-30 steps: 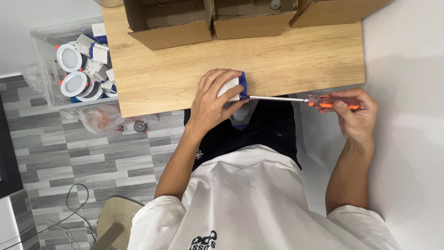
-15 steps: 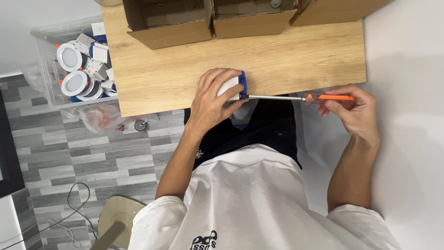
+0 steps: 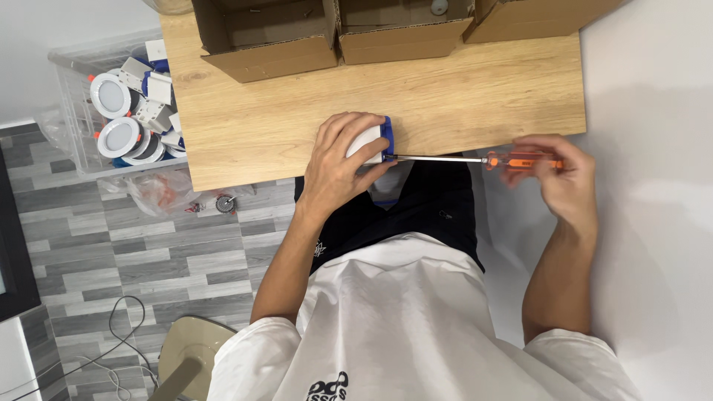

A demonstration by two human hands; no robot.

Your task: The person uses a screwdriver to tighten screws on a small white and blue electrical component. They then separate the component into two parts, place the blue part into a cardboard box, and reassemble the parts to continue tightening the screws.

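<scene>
Three open brown cardboard boxes line the worktop's far edge; a dark screen stands at the left edge.

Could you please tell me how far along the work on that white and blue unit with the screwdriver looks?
In hand: the left hand presses a white and blue unit at the wooden table edge, while the right hand holds an orange-handled screwdriver, tip against its side. A clear bin beside the table holds more round light units; whether those are finished cannot be told.
</scene>
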